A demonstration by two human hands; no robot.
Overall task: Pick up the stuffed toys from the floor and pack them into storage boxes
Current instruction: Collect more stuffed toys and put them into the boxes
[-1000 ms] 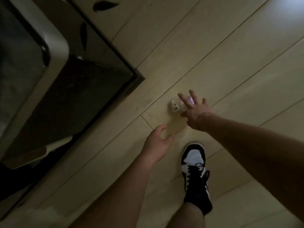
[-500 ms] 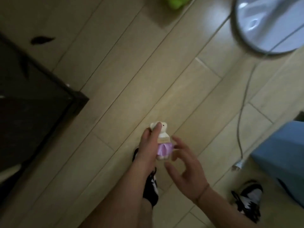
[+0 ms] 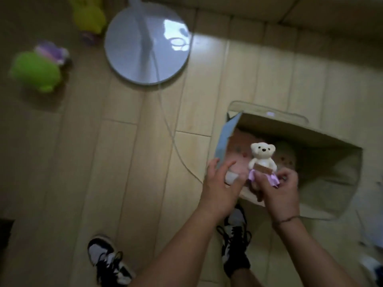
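A small white teddy bear (image 3: 262,157) in a purple skirt hangs upright over the open storage box (image 3: 323,141). My right hand (image 3: 278,189) pinches it by the skirt from below. Just left of the bear, my left hand (image 3: 220,183) has relaxed fingers beside the box's raised blue flap (image 3: 226,139) and holds nothing. Pink plush toys (image 3: 241,151) lie inside the box under the bear. Two more toys are on the floor at the far left: a green one with a purple part (image 3: 35,71) and a yellow-green one (image 3: 89,15).
A round white fan base (image 3: 128,48) stands on the wooden floor at the top, and its cable (image 3: 172,139) runs down toward the box. My two black-and-white shoes (image 3: 107,259) (image 3: 234,245) are at the bottom. A dark edge shows at the lower left.
The view has swung right from the dark furniture to the box. The bear has passed from my left hand to my right hand and now hangs over the box.
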